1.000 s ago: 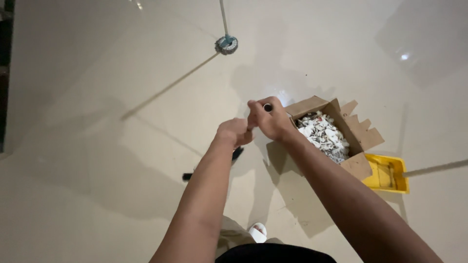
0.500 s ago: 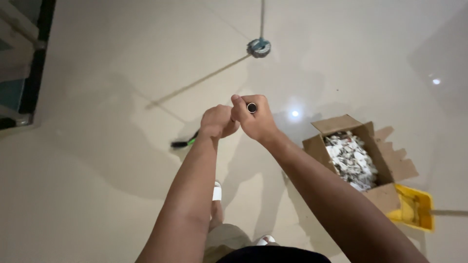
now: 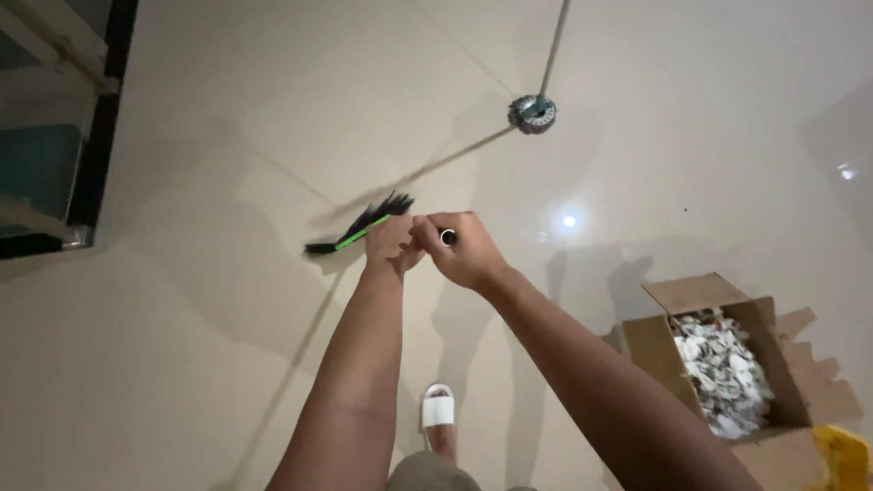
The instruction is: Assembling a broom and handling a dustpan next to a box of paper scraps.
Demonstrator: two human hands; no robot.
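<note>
Glossy beige tiled floor [image 3: 227, 364], grout lines crossing, ceiling light glare ahead of the knuckles, dark-framed glass door [image 3: 55, 136] far off to the left.

Both fists stacked on a broom handle [image 3: 447, 237], seen end-on as a small dark ring with a pale rim poking out of the right hand [image 3: 459, 250]. Right fingers curled tight around the top end, thumb side up. Left hand [image 3: 393, 244] just below and touching it, fingers wrapped closed round the same shaft. Broom head [image 3: 359, 227] out beyond the left fingertips: black bristles, blurred, green collar, down on the floor.

Judged light and stiff in the shaft, likely smooth plastic or metal, so a bit slippery in a loose fist; full wrap grip suits. Bristles soft and springy, no place to hold. Best hold looks like top end plus a second hand lower down for leverage, as now.

Round drain cover [image 3: 533, 114] well ahead of the fingers. Cardboard box [image 3: 655, 350] with flaps open, full of pale scraps, well to the right behind the wrist; yellow dustpan [image 3: 846, 459] beside it at the frame edge. White slipper [image 3: 438, 406] below the forearms.
</note>
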